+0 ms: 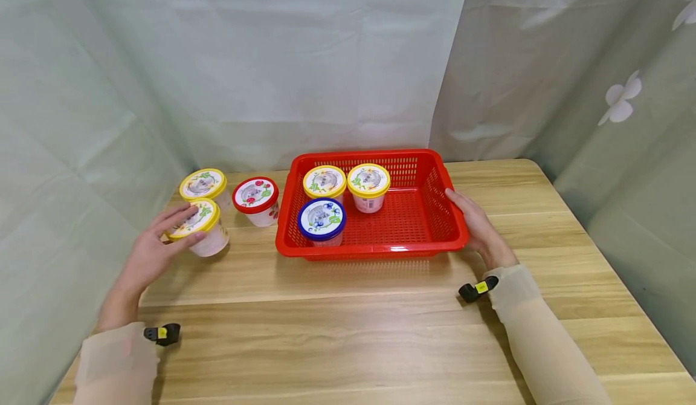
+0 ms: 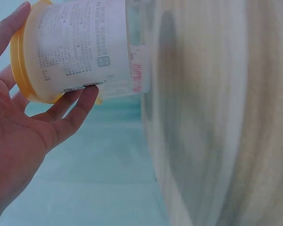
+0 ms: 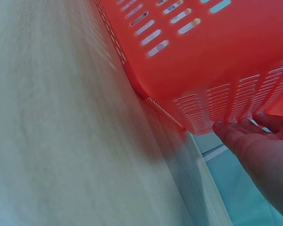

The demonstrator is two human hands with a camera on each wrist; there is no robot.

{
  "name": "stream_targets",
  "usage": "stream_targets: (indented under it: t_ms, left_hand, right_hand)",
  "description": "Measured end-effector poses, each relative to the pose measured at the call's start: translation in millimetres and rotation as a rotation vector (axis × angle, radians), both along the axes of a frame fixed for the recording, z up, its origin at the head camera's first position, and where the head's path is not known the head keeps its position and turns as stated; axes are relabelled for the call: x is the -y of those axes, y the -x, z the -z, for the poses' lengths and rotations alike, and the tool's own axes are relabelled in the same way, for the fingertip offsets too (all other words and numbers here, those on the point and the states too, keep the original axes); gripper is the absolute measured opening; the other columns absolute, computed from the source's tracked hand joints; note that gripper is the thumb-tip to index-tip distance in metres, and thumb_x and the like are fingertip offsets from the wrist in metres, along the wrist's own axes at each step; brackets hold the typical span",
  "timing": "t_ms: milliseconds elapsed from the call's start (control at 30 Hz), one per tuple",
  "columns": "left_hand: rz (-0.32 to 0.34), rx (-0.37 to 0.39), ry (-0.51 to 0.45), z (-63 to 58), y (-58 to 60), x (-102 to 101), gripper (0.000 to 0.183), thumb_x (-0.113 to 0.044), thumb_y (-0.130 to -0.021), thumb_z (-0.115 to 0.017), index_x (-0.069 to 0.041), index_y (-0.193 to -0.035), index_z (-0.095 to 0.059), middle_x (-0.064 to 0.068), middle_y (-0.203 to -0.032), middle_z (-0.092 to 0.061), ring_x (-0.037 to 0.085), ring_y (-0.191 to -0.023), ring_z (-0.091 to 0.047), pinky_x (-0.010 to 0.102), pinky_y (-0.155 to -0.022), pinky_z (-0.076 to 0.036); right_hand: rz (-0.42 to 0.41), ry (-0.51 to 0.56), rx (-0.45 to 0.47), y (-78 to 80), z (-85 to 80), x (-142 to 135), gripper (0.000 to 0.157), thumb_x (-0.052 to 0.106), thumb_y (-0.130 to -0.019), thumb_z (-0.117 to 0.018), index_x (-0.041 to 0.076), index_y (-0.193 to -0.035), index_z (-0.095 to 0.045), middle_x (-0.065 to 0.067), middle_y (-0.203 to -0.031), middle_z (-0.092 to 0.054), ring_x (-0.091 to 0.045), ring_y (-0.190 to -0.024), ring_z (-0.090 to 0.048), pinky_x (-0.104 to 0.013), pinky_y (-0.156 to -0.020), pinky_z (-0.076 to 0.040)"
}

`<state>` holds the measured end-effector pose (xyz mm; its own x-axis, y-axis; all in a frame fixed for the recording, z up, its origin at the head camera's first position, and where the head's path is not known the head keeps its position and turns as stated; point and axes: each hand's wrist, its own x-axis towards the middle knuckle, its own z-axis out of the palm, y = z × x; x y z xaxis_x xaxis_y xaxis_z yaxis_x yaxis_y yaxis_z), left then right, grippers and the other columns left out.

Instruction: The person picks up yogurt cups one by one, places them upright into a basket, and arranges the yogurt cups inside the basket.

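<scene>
My left hand [image 1: 154, 245] grips a yellow-lidded cup [image 1: 211, 242] by its lid, thumb on the near side and fingers across and around the rim. In the left wrist view, the white printed side of this cup [image 2: 85, 47] faces the camera, and its base looks slightly off the table. Just behind it stand another yellow-lidded cup [image 1: 202, 184] and a red-lidded cup [image 1: 255, 194]. At the right end of a red plastic basket [image 1: 375, 249], my right hand [image 1: 478, 226] holds the rim, its fingers against the outer wall in the right wrist view.
Inside the basket, two yellow-lidded cups [image 1: 368, 178] stand side by side at the back left, with a blue-lidded cup [image 1: 322, 219] in front. The wooden table [image 1: 348, 332] extends toward me. Pale curtains [image 1: 304, 60] hang behind and at both sides.
</scene>
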<state>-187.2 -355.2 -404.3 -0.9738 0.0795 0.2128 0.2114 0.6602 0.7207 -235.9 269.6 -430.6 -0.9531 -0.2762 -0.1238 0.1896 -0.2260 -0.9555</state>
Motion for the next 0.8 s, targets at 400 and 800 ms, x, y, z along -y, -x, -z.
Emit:
stream_targets:
  t_ms: [400,800]
  left_hand:
    - [-0.031,-0.065,-0.032,-36.1,-3.1,-21,0.058,-0.024,-0.097,-0.076,-0.017,-0.152,-0.056,0.0,-0.163,-0.04,0.013,-0.147,-0.033,0.004,-0.095,-0.03]
    - [0.049,-0.06,-0.124,-66.7,10.0,-56,0.056,-0.021,-0.099,-0.074,-0.019,-0.152,-0.056,-0.004,-0.163,-0.038,0.01,-0.138,-0.036,0.005,-0.087,-0.043]
  right_hand:
    - [0.003,0.007,0.007,0.3,0.8,0,0.055,0.045,-0.111,-0.046,0.009,-0.151,-0.035,-0.008,-0.122,-0.063,-0.02,-0.104,-0.067,-0.036,-0.085,-0.061]
    - [0.006,-0.001,0.012,-1.7,0.0,0,0.056,0.046,-0.111,-0.045,0.01,-0.152,-0.033,-0.007,-0.122,-0.063,-0.02,-0.104,-0.067,-0.035,-0.085,-0.06]
